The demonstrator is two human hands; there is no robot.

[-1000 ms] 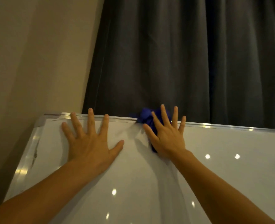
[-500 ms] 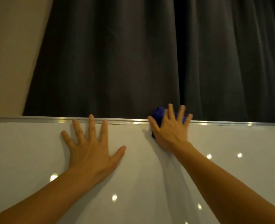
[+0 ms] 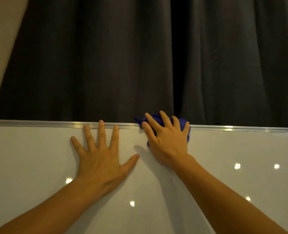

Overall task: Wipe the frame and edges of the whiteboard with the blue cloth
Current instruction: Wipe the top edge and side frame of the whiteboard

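- The left hand [image 3: 100,159] is laid flat on the whiteboard [image 3: 38,166] with its fingers spread wide and straight. Nothing is held, and the longest fingertips reach the frame [image 3: 38,123].
- The right hand [image 3: 167,141] is spread open to the right of the left hand, at the frame. The blue cloth [image 3: 181,123] is pressed against the frame under its palm and fingers.
- The cloth is bunched over the frame, showing above and below it, and is mostly hidden by the hand.
- A dark curtain [image 3: 97,56] hangs behind the frame, with a beige wall [image 3: 3,22] past its left end.
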